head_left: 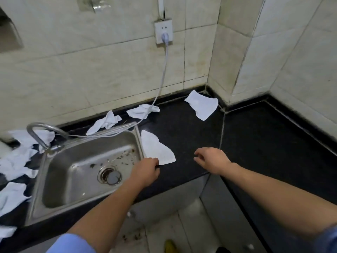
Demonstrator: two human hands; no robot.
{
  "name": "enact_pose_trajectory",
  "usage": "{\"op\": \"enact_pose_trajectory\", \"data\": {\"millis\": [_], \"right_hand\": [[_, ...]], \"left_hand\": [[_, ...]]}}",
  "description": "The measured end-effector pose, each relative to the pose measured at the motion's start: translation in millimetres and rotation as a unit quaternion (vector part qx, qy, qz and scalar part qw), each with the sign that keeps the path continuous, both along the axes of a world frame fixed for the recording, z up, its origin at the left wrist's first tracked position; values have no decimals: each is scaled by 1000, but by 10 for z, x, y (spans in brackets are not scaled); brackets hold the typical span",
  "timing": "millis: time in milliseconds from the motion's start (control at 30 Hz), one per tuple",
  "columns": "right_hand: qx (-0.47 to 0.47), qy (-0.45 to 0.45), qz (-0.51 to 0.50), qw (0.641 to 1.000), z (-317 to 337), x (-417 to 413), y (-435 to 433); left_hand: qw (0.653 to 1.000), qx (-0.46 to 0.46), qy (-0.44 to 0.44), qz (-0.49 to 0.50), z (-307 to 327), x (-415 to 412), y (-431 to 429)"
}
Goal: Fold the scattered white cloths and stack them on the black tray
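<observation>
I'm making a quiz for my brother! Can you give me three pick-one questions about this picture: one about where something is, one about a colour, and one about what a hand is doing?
1. Where does the nearest flat cloth lie?
A) on the counter, just right of the sink
B) on the floor
C) hanging on the tap

2. What colour is the counter?
A) white
B) black
C) red

3. What is the right hand holding?
A) a cloth
B) the tap
C) nothing

Answers:
1 A: the cloth lies flat on the counter beside the sink's right rim.
2 B: the counter is black all the way to the tiled wall.
3 C: the right hand's fingers are loosely curled over the counter with nothing in them.
</observation>
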State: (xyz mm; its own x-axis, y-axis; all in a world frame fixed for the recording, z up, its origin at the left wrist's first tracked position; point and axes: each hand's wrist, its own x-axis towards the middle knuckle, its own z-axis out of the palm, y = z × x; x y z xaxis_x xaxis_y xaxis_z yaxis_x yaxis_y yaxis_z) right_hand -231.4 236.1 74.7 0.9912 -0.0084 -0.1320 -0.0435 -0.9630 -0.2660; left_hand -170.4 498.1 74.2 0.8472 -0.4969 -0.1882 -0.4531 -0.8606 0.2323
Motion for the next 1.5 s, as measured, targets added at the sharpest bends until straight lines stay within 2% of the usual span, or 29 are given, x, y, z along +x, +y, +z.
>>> {"op": "enact_pose_trajectory", "data": {"millis": [333, 500, 800, 900, 967, 1067, 1167, 1267, 1367, 1433, 1500], "right_hand": [[29, 59, 1, 998, -452, 711, -261], [63, 95, 7, 993, -755, 1174, -420], [106, 114, 11, 988, -1079, 1605, -607], [113, 109, -10, 988, -1120, 1654, -725], [115, 104, -34, 987, -1122, 1678, -824], [109, 105, -69, 986, -1080, 1703, -981], [98, 107, -90, 985, -1070, 1711, -1111], [96, 124, -101, 982, -1108, 1716, -1106], [104, 97, -116, 983, -1172, 1779, -990], [106, 65, -129, 984, -1203, 1907, -883], [101, 65, -142, 983, -1222, 2074, -781]], "left_hand": [[997, 25, 70, 17, -446, 977, -315], [994, 78, 66, 36, -682, 1372, -429], [981, 191, 2, -24, -926, 1843, -573], [991, 135, 1, -18, -929, 1950, -680], [998, 44, 25, 25, -870, 1980, -833], [991, -100, 41, 76, -810, 1951, -1063], [983, -159, 73, 50, -901, 1900, -1204], [976, -183, 113, 21, -1063, 1875, -1205], [973, -185, 81, 113, -1164, 1996, -1069], [978, -123, 68, 157, -1247, 2133, -927], [986, -38, 87, 139, -1311, 2220, -816]]}}
